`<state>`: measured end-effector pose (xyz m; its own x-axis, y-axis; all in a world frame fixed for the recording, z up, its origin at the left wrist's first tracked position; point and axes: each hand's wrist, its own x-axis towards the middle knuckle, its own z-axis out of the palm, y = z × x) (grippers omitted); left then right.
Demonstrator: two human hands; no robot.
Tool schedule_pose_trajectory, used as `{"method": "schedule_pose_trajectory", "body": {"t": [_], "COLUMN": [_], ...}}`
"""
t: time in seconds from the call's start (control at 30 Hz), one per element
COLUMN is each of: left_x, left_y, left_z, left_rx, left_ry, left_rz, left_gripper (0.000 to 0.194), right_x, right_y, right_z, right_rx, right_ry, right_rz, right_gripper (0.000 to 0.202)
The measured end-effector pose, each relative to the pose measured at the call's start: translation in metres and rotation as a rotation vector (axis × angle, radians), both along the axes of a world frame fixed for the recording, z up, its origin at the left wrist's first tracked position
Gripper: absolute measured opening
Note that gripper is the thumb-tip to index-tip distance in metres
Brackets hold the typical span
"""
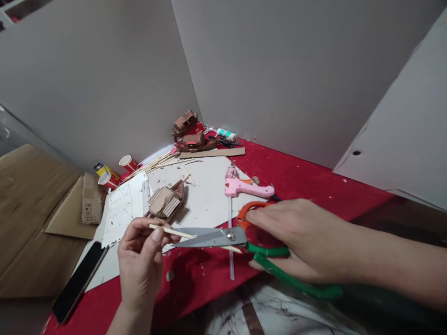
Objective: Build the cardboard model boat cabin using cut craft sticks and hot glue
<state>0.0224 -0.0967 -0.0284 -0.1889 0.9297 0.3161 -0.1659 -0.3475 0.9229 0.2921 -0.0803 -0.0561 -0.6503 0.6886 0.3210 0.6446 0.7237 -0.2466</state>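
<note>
Red cloth [303, 174] is running along grey walls [279, 70]; over it, we are pinching a pale wooden strip [165, 230] in our left hand [141, 256] and gripping scissors [231, 236] in our right hand [300, 239], the strip meeting their slightly parted blades [213, 238].

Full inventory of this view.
Scissors: 1, grey blades, foreground
Strip: 1, pale, at scissors
Glue gun: 1, pink, beyond scissors
Glue stick: 1, translucent, at gun
Board: 1, white, centre
Model ship: 1, tan, on board
Drawing sheet: 1, white, beside ship
Phone: 1, black, lower left
Cups: 2, red-white, rear left
Container: 1, yellow, by cups
Sticks: several, pale, behind ship
Cardboard strip: 1, brown, rear
Models: 2, brown, rear corner
Tube: 1, white-green, rear
Cardboard: several pieces, brown, left
Tools: count unclear, black, rear
Tablecloth: 1, red, underneath
Wall panels: 2, grey, behind
Left hand: 1, holding strip
Right hand: 1, holding scissors
</note>
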Motion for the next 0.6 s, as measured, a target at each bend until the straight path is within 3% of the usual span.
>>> {"method": "schedule_pose_trajectory", "body": {"t": [0.6], "left_x": [0.0], "left_y": [-0.0025], "left_z": [-0.0004], "left_rx": [0.079], "left_ry": [0.042], "left_rz": [0.044], "left_gripper": [0.009], "right_x": [0.0012], "right_y": [-0.0019], "right_z": [0.0014], "right_rx": [-0.007], "right_ry": [0.017], "right_rz": [-0.013], "right_gripper": [0.024]}}
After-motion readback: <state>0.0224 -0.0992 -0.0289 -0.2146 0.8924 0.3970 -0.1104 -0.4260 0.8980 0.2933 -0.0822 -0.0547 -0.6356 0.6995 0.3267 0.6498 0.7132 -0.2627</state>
